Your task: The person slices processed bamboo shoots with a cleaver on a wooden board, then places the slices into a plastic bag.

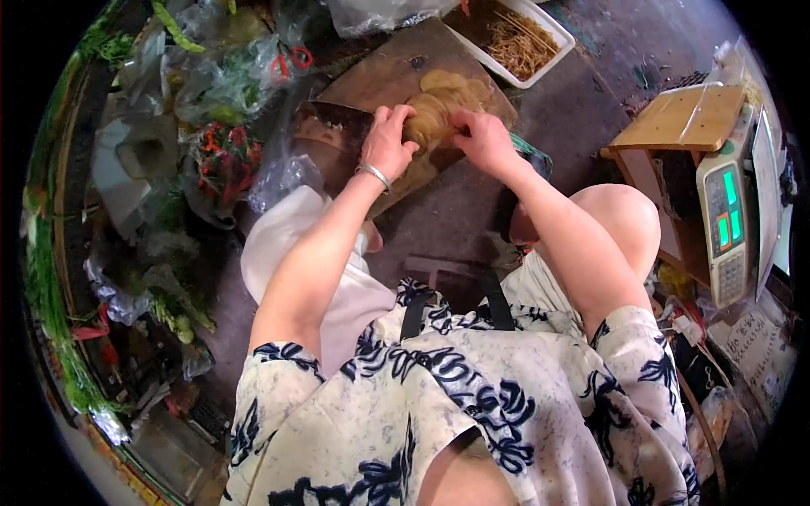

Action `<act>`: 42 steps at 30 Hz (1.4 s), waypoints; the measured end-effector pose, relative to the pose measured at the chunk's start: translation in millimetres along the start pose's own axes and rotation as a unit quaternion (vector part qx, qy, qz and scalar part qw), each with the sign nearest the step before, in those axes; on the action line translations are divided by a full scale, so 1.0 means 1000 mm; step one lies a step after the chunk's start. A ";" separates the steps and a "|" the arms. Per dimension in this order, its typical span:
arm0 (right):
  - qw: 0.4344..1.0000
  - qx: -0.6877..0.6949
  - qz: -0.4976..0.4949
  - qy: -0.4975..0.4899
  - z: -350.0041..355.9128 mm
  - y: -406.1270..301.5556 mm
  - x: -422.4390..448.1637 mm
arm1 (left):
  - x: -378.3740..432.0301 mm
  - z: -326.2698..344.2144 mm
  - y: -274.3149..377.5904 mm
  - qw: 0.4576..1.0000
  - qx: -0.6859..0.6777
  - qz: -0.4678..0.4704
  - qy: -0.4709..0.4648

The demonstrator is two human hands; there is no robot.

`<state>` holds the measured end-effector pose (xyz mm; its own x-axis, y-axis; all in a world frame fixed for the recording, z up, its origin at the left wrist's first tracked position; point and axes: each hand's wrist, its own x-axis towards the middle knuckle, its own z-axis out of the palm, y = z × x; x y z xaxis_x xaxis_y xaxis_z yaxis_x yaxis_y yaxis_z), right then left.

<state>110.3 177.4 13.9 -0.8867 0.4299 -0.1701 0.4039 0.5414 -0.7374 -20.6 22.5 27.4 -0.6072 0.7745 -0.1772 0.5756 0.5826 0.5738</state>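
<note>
A heap of thin, overlapping pale brown slices (pixel 446 95) lies on a worn wooden cutting board (pixel 386 66) on the floor between my feet. My left hand (pixel 387 140) rests at the near left end of the heap, with fingers and thumb spread around the slices there. At the right side of the slices is my right hand (pixel 484 139), its thumb and fingertips pinched together against them; whether a slice is between them, I cannot tell. The broad dark blade of a cleaver (pixel 338 136) seems to lie at the board's left edge, beside my left hand.
A white tray (pixel 565 54) with brown shreds and chopsticks stands beyond the board. Plastic bags of vegetables (pixel 221 88), red-handled scissors (pixel 294 61) and a bag of red chillies (pixel 228 158) are at left. At right, a digital scale (pixel 728 234) stands beside a wooden stool (pixel 680 117).
</note>
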 end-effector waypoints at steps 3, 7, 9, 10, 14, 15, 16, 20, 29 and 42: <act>0.999 0.043 -0.028 0.017 -0.014 0.001 -0.008 | 0.001 0.000 -0.001 1.000 -0.001 -0.001 0.002; 0.999 0.037 0.038 -0.011 -0.026 0.003 -0.013 | 0.001 0.002 -0.001 0.999 0.012 0.024 0.022; 0.998 0.038 0.050 -0.005 -0.028 0.000 -0.009 | 0.001 0.002 -0.006 0.998 0.014 0.046 0.033; 0.997 0.040 0.063 0.001 -0.028 -0.001 -0.007 | 0.001 0.003 -0.008 0.997 0.015 0.068 0.044; 0.988 0.133 0.067 0.046 -0.023 0.005 0.004 | 0.002 0.000 -0.008 0.998 -0.009 0.055 0.015; 0.982 0.166 0.070 0.053 -0.023 0.003 0.005 | 0.002 0.000 -0.006 0.999 -0.019 0.042 0.009; 0.976 0.199 0.072 0.060 -0.023 0.000 0.006 | 0.003 -0.001 -0.005 0.999 -0.030 0.030 0.002; 0.976 0.192 0.061 0.084 -0.024 -0.004 0.011 | 0.007 0.000 -0.009 0.999 -0.005 0.026 -0.024; 0.983 0.145 0.065 0.088 -0.029 -0.011 0.013 | 0.010 -0.001 -0.002 0.996 -0.089 0.008 0.023; 0.975 0.183 0.030 0.120 -0.022 -0.006 0.021 | 0.009 -0.003 -0.004 0.999 -0.008 0.037 0.018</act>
<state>94.5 198.6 29.0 -0.7687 0.6326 -0.0944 0.3067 0.2351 -0.9223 -29.7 26.9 25.9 -0.5828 0.8059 -0.1042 0.6108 0.5190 0.5979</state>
